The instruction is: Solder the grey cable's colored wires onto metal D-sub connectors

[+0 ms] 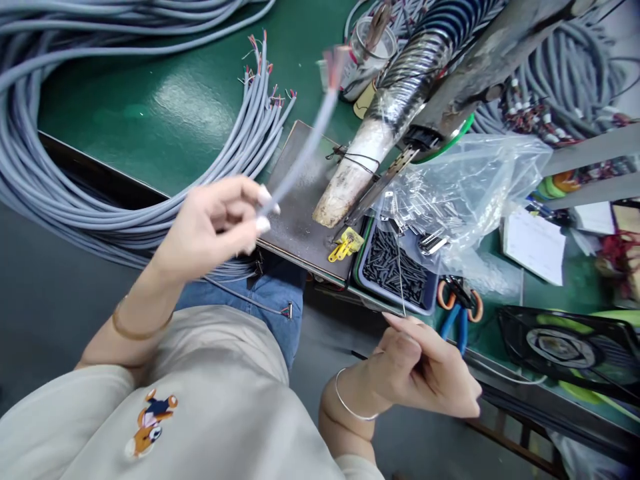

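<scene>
My left hand pinches a grey cable between thumb and fingertips. The cable slants up and away over the dark work plate, and its stripped end with reddish wires is blurred by motion. My right hand is closed near the table's front edge, thumb and forefinger pinching a thin silvery wire that looks like solder. That wire runs upward over a bin of small black tubes. Beside my left hand lies a bundle of grey cables with stripped, coloured ends.
A soldering iron in a holder and a fume hose overhang the dark plate. Nearby are a yellow clip, a plastic bag of metal connectors, orange-and-blue pliers, a black fan and a glass jar.
</scene>
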